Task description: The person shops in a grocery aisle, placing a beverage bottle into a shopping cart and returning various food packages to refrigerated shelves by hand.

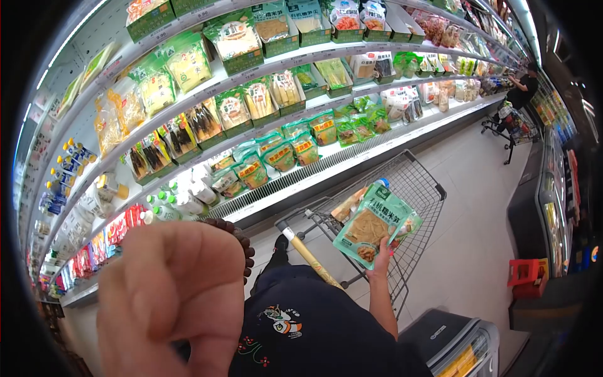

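My right hand (380, 261) holds a light green pouch (372, 225) with a clear window that shows tan strips inside. The pouch is tilted over the shopping cart (416, 188). Other packets lie partly hidden behind the pouch, among them an orange and white packet (348, 204). Large and close to the camera, my left hand (176, 295) is raised with its fingers curled in, and no object shows in it. It covers part of the lower shelves. A yellow cart handle (311, 256) is in front of my dark shirt.
A refrigerated shelf (276, 69) with rows of packaged food runs along the left and top. Down the aisle, a person in dark clothes (524, 88) stands by another cart (512, 125). A grey-lidded bin (440, 333) and a red box (527, 273) stand to the right.
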The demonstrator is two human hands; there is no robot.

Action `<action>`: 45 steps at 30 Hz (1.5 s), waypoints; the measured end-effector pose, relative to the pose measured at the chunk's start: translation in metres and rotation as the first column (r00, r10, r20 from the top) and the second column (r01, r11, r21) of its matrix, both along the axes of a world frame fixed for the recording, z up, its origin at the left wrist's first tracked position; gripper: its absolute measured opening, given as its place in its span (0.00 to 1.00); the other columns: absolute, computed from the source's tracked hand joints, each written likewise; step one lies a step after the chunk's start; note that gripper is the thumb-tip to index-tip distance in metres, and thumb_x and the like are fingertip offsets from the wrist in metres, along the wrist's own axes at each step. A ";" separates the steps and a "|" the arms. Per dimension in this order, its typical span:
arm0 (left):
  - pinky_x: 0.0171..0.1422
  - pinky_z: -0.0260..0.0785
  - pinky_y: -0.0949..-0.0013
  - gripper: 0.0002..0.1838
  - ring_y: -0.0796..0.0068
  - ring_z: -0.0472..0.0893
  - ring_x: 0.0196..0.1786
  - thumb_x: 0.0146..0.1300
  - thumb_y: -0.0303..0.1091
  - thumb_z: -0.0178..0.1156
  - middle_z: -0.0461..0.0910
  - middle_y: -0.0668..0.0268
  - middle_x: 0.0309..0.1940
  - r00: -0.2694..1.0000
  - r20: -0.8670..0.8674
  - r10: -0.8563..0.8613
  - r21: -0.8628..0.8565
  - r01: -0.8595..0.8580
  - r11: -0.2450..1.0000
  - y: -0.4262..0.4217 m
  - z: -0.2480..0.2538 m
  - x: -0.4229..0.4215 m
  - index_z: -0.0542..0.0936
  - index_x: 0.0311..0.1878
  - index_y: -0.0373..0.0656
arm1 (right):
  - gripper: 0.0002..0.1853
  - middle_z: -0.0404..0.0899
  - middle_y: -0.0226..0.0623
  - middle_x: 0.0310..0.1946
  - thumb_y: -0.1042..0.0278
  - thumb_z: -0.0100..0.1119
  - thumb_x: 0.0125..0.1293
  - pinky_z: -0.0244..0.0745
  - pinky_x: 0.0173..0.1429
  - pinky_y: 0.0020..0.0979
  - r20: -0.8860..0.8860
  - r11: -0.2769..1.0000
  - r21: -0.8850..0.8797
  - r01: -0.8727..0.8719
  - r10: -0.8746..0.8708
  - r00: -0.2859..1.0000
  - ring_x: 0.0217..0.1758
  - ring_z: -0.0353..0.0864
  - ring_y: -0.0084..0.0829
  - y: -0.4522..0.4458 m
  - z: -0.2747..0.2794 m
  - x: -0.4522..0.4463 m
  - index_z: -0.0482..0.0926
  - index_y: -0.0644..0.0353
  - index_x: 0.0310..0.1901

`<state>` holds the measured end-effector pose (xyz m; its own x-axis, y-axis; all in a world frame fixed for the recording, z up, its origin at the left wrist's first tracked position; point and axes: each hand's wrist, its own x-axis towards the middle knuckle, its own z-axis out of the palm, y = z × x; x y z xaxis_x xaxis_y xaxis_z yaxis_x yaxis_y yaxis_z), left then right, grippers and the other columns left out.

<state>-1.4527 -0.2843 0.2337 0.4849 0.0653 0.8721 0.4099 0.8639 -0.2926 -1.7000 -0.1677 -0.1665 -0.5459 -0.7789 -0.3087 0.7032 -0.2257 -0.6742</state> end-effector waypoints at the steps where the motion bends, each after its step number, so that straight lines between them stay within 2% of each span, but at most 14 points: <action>1: 0.45 0.72 0.63 0.09 0.70 0.81 0.39 0.71 0.36 0.60 0.83 0.67 0.37 1.000 0.001 0.012 0.017 -0.012 1.000 -0.007 -0.010 -0.009 0.79 0.51 0.49 | 0.28 0.75 0.42 0.64 0.50 0.49 0.78 0.80 0.62 0.45 -0.009 1.000 -0.005 0.008 -0.008 1.000 0.62 0.80 0.42 0.000 0.000 0.000 0.64 0.62 0.70; 3: 0.55 0.72 0.54 0.15 0.62 0.82 0.50 0.72 0.37 0.59 0.84 0.60 0.47 0.818 0.574 -0.045 0.182 -0.074 0.980 -0.031 -0.060 0.008 0.75 0.60 0.49 | 0.28 0.73 0.42 0.65 0.51 0.49 0.79 0.79 0.64 0.45 -0.041 1.000 -0.008 0.004 -0.005 0.999 0.64 0.78 0.42 -0.001 0.006 -0.003 0.63 0.62 0.70; 5: 0.60 0.72 0.57 0.25 0.56 0.82 0.53 0.66 0.39 0.67 0.83 0.53 0.50 0.556 0.793 -0.248 0.458 -0.276 0.845 -0.047 -0.131 -0.013 0.74 0.61 0.39 | 0.28 0.73 0.42 0.65 0.51 0.49 0.78 0.78 0.65 0.45 -0.079 0.999 -0.039 -0.024 0.021 0.997 0.65 0.78 0.42 -0.008 0.022 -0.007 0.63 0.62 0.71; 6: 0.65 0.70 0.56 0.32 0.53 0.79 0.59 0.63 0.44 0.70 0.77 0.49 0.59 0.348 0.878 -0.330 0.468 -0.469 0.749 -0.048 -0.163 -0.025 0.71 0.65 0.37 | 0.29 0.73 0.42 0.66 0.51 0.50 0.78 0.78 0.65 0.46 -0.096 0.998 -0.049 -0.041 0.036 0.995 0.65 0.78 0.42 -0.011 0.032 -0.008 0.63 0.62 0.71; 8: 0.70 0.67 0.54 0.40 0.51 0.73 0.67 0.63 0.48 0.71 0.69 0.45 0.67 0.210 0.922 -0.325 0.384 -0.606 0.697 -0.053 -0.239 -0.045 0.65 0.71 0.39 | 0.29 0.72 0.42 0.66 0.52 0.50 0.78 0.77 0.66 0.46 -0.104 0.993 -0.090 -0.076 0.066 0.992 0.65 0.77 0.42 -0.020 0.057 -0.004 0.62 0.62 0.71; 11: 0.71 0.68 0.55 0.43 0.54 0.69 0.72 0.72 0.45 0.63 0.61 0.45 0.73 0.166 0.402 -0.901 0.841 -0.457 0.291 -0.040 -0.286 -0.051 0.49 0.79 0.43 | 0.29 0.73 0.43 0.66 0.51 0.50 0.78 0.77 0.65 0.45 -0.090 0.984 -0.144 -0.106 0.094 0.992 0.65 0.77 0.41 -0.035 0.083 0.002 0.62 0.61 0.72; 15: 0.68 0.70 0.61 0.37 0.66 0.71 0.69 0.76 0.39 0.57 0.67 0.53 0.69 0.300 0.185 -0.936 0.966 -0.229 0.118 -0.031 -0.281 -0.050 0.50 0.79 0.44 | 0.29 0.72 0.41 0.67 0.49 0.48 0.79 0.76 0.67 0.43 -0.190 0.973 -0.107 -0.206 0.184 0.964 0.67 0.76 0.40 -0.054 0.109 0.011 0.63 0.60 0.72; 18: 0.69 0.69 0.63 0.39 0.68 0.71 0.71 0.74 0.41 0.60 0.69 0.53 0.69 0.275 0.065 -0.959 0.984 -0.176 0.016 -0.045 -0.277 -0.044 0.51 0.80 0.42 | 0.26 0.74 0.39 0.65 0.52 0.49 0.79 0.76 0.65 0.40 -0.251 0.956 -0.076 -0.285 0.258 0.933 0.64 0.77 0.36 -0.076 0.116 0.012 0.66 0.60 0.70; 22: 0.77 0.62 0.60 0.39 0.65 0.67 0.74 0.74 0.55 0.55 0.64 0.59 0.75 0.050 -0.536 -0.843 0.835 0.179 -0.521 -0.068 -0.272 -0.024 0.56 0.78 0.43 | 0.24 0.77 0.36 0.62 0.55 0.52 0.78 0.75 0.64 0.36 -0.379 0.906 -0.032 -0.422 0.380 0.844 0.62 0.78 0.31 -0.109 0.128 0.018 0.70 0.61 0.67; 27: 0.76 0.63 0.53 0.36 0.63 0.69 0.73 0.74 0.55 0.56 0.67 0.62 0.73 0.156 -0.564 -0.811 0.790 0.386 -0.476 -0.103 -0.274 -0.004 0.60 0.77 0.46 | 0.23 0.77 0.37 0.63 0.57 0.52 0.78 0.76 0.65 0.36 -0.442 0.828 -0.109 -0.549 0.455 0.773 0.62 0.78 0.31 -0.183 0.169 0.026 0.71 0.61 0.67; 31: 0.67 0.74 0.60 0.28 0.66 0.76 0.66 0.75 0.39 0.58 0.74 0.62 0.66 0.535 -0.346 -0.771 0.938 0.212 -0.274 -0.146 -0.281 0.030 0.63 0.73 0.43 | 0.23 0.78 0.40 0.61 0.56 0.51 0.78 0.81 0.61 0.38 -0.459 0.856 -0.231 -0.463 0.323 0.827 0.59 0.82 0.36 -0.280 0.221 0.015 0.70 0.63 0.65; 34: 0.68 0.74 0.53 0.30 0.61 0.75 0.68 0.76 0.42 0.56 0.72 0.59 0.67 0.591 -0.260 -0.764 0.963 0.100 -0.250 -0.173 -0.306 0.061 0.60 0.74 0.41 | 0.22 0.80 0.42 0.58 0.59 0.51 0.78 0.84 0.57 0.38 -0.502 0.872 -0.191 -0.451 0.309 0.808 0.55 0.85 0.37 -0.387 0.253 0.000 0.70 0.65 0.64; 40: 0.67 0.75 0.55 0.31 0.60 0.76 0.67 0.75 0.43 0.57 0.71 0.57 0.68 0.576 -0.402 -0.711 0.899 0.100 -0.427 -0.192 -0.336 0.102 0.60 0.74 0.40 | 0.17 0.80 0.40 0.51 0.66 0.54 0.76 0.85 0.51 0.38 -0.527 0.739 -0.141 -0.659 0.508 0.682 0.49 0.85 0.33 -0.612 0.276 -0.020 0.70 0.65 0.60; 45: 0.68 0.72 0.54 0.32 0.61 0.75 0.67 0.74 0.44 0.58 0.71 0.58 0.68 0.581 -0.407 -0.705 0.889 0.073 -0.453 -0.212 -0.342 0.118 0.61 0.74 0.40 | 0.22 0.76 0.38 0.57 0.64 0.54 0.77 0.87 0.54 0.40 -0.664 0.770 -0.013 -0.638 0.471 0.581 0.53 0.84 0.34 -0.740 0.294 -0.012 0.64 0.59 0.67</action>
<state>-1.3351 -0.4959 -0.1084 -0.4201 -0.8476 -0.3242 0.5384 -0.5204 0.6628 -1.7124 -0.9082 0.1276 0.0241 -0.9896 0.1416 0.2124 -0.1334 -0.9680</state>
